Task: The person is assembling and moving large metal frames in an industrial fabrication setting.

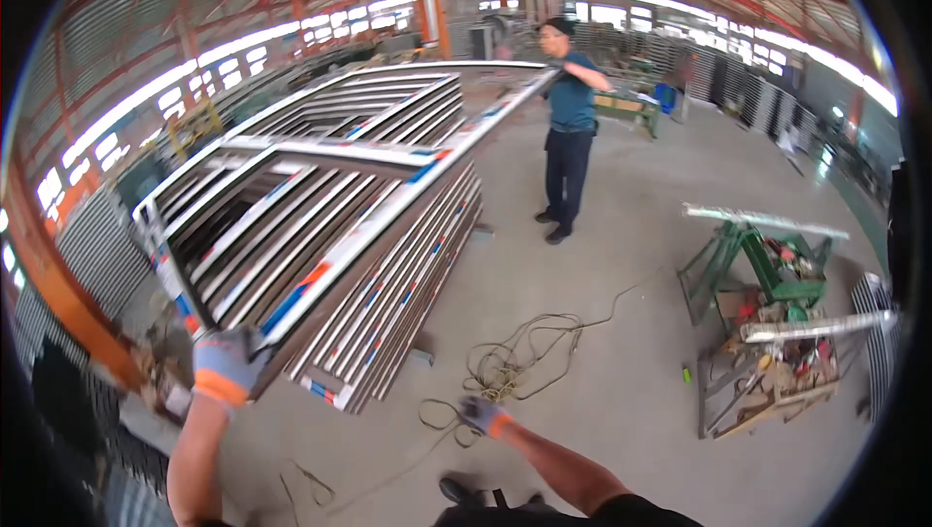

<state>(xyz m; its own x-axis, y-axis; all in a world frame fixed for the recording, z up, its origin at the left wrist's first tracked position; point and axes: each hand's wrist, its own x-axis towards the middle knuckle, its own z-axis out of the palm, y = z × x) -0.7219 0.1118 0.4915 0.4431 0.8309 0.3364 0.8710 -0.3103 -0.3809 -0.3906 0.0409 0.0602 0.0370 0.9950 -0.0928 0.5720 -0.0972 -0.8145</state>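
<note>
My left hand (225,360), in a grey and orange glove, grips the near corner of a large metal window frame (354,236). The frame has a crossbar and white film with blue and red patches along its bars. It sits above a stack of similar frames (388,294); whether it touches them I cannot tell. At its far right corner, a co-worker (571,105) in a dark teal shirt and cap has their hands on the frame. My right hand (481,415), gloved alike, is held out with nothing visible in it, fingers loosely apart, above a tangled cord on the floor.
The loose yellowish cord (524,357) lies in loops across the grey floor (602,284). Green metal stands (748,265) with tools and white-wrapped bars are at the right. An orange column (73,284) rises at the left. Workbenches and stacked profiles line the back.
</note>
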